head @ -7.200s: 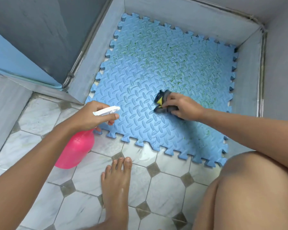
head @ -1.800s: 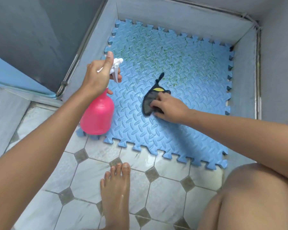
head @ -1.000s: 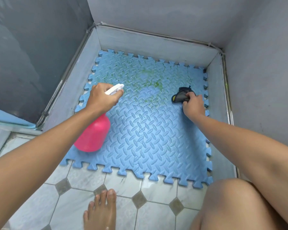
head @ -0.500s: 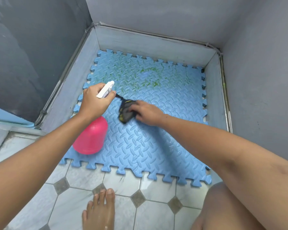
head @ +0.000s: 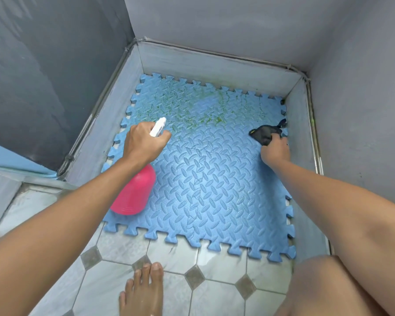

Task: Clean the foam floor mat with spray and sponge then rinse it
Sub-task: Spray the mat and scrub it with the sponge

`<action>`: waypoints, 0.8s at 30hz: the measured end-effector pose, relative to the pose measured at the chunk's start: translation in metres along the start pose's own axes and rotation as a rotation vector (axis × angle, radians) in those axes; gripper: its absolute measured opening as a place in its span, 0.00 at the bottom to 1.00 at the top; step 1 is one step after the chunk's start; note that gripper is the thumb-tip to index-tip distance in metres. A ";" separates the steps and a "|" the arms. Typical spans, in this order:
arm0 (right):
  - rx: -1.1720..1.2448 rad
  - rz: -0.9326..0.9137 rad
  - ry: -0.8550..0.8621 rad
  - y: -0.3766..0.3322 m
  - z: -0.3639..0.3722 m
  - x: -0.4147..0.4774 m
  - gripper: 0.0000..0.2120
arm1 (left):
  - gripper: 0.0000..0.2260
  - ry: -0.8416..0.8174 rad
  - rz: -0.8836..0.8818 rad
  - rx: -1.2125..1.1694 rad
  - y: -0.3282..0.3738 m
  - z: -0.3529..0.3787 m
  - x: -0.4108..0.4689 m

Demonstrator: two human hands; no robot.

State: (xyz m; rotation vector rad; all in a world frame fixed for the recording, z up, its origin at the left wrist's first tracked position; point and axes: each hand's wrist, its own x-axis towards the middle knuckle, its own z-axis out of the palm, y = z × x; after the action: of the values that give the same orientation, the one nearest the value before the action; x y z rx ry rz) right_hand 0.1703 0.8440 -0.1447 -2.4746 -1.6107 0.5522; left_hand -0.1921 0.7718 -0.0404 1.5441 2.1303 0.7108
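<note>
The blue foam mat [head: 214,190] lies flat in a walled corner, its near jigsaw edge resting on the tiled floor [head: 214,265]. Green smears cover the far half of the mat; the near half looks cleaner.

Both forearms reach forward over it. The left hand [head: 141,144] hangs above the mat's left side, palm down, fingers curled tight around the neck of a pink spray bottle [head: 132,192], whose white nozzle [head: 157,130] sticks out past the knuckles toward the green patch. The bottle's body tilts down under the wrist, and its base seems to touch the mat, though the angle makes that hard to confirm.

The right hand [head: 275,148] sits at the mat's far right edge, fingers bunched and pressing a dark sponge [head: 263,134] against the mat, close to the right wall.

1 bare foot [head: 144,290] stands on the tiles just in front of the mat.
</note>
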 end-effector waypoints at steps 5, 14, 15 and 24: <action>-0.035 0.008 0.012 -0.005 0.003 -0.002 0.26 | 0.14 0.003 -0.094 -0.009 -0.008 -0.013 0.014; 0.109 -0.044 0.107 -0.050 0.024 0.003 0.23 | 0.18 0.113 -0.225 -0.110 -0.027 -0.034 0.018; 0.123 -0.046 0.109 -0.063 0.028 0.001 0.24 | 0.18 0.086 -0.227 -0.128 -0.028 -0.035 0.020; 0.153 -0.190 0.026 -0.206 0.072 -0.011 0.20 | 0.22 0.068 -0.283 -0.127 -0.061 -0.045 0.019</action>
State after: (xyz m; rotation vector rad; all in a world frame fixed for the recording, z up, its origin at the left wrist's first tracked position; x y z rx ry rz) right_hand -0.0361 0.9143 -0.1450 -2.1831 -1.7019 0.5892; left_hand -0.2700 0.7674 -0.0438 1.1378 2.2455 0.7899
